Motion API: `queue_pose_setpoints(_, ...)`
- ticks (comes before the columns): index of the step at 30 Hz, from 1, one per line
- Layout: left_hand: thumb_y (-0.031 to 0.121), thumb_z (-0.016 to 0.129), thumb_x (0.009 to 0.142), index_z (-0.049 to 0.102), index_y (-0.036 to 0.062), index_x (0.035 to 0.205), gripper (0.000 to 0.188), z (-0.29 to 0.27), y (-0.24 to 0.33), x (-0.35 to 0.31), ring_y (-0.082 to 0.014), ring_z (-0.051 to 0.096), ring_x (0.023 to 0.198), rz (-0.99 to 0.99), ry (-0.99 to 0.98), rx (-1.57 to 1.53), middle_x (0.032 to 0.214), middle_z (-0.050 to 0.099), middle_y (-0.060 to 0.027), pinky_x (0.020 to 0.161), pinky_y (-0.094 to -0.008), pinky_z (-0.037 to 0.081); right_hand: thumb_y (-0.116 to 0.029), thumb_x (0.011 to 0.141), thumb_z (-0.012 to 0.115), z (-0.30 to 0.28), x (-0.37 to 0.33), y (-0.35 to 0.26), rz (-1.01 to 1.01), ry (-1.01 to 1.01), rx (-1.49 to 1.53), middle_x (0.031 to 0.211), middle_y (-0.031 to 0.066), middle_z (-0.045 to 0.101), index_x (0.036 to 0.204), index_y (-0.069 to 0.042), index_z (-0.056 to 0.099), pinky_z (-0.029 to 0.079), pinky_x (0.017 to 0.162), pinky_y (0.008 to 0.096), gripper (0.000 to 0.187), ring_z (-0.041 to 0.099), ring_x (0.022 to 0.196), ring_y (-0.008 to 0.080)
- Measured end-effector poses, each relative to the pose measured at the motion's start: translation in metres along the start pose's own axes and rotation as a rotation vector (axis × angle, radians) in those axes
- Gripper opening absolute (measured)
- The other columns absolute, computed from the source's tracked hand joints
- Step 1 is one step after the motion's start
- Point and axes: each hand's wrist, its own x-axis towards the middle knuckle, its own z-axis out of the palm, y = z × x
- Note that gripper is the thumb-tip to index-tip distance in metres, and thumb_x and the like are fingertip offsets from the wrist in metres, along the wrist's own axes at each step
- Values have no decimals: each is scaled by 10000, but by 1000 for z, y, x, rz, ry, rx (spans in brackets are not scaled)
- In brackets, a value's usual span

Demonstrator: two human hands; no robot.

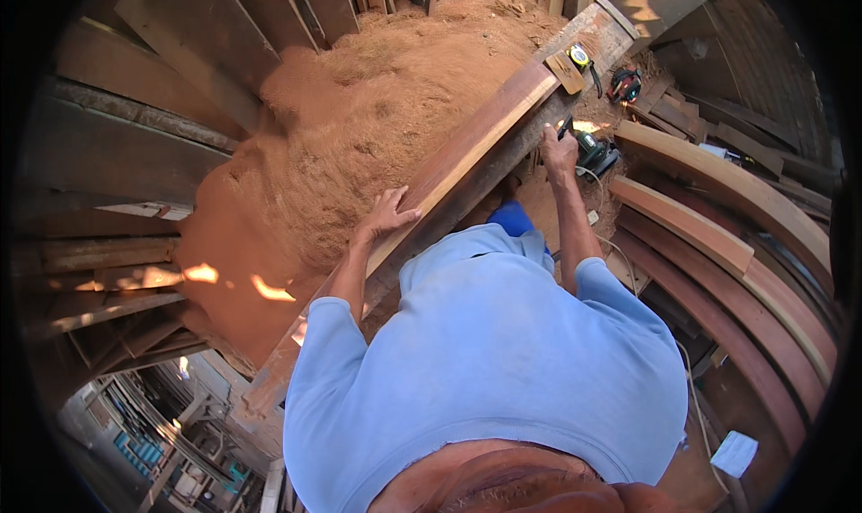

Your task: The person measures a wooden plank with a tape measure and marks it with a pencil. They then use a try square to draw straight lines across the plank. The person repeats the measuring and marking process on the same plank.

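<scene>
A long reddish-brown plank with a pale edge lies slantwise on a narrow work bench. My left hand rests on the plank's near part, fingers stretched out and thumb spread. Further along, on the bench's right side, my right hand is closed around a small black tool; its exact kind is hidden by the fingers. By the plank's far end are a small wooden block and a yellow tape measure.
A big sawdust heap spreads left of the bench. Boards lean behind it. Right of my right hand sit a dark green power tool and a red-black tool. Curved timbers lie at the right; a cord trails nearby.
</scene>
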Motion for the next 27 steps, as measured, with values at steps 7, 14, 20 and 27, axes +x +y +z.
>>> queue_pose_setpoints(7, 737, 696, 794, 45, 236, 1676, 1205, 25, 13, -5, -609, 35, 1518, -139, 32, 191, 1663, 20, -378, 1217, -679, 114, -359, 959, 741, 41, -56, 23, 360, -188, 529, 815, 51, 635, 1027, -2, 648, 515, 545, 300, 375, 664, 700, 179)
queue_pose_setpoints(14, 526, 801, 758, -121, 306, 1654, 1304, 37, 36, -26, -573, -21, 1541, -77, -230, 213, 1690, -101, -315, 1210, -689, 101, -323, 929, 767, 45, -72, -11, 222, -58, 416, 740, 32, 631, 803, -2, 669, 463, 568, 359, 358, 586, 654, 154)
queue_pose_setpoints(20, 398, 876, 655, -37, 321, 1663, 1362, 76, 68, -48, -538, 278, 1431, 3, 57, 413, 1520, 286, -326, 1187, -646, 241, -271, 907, 741, 57, -67, 51, 332, -76, 465, 833, 81, 707, 901, 41, 739, 500, 654, 365, 312, 625, 736, 153)
queue_pose_setpoints(27, 362, 890, 640, -11, 324, 1664, 1365, 53, 76, -47, -521, 412, 1327, -66, 61, 501, 1425, 400, -309, 1143, -604, 330, -261, 924, 699, 60, -69, 44, 312, -152, 497, 839, 76, 723, 881, 29, 744, 514, 673, 368, 296, 656, 748, 164)
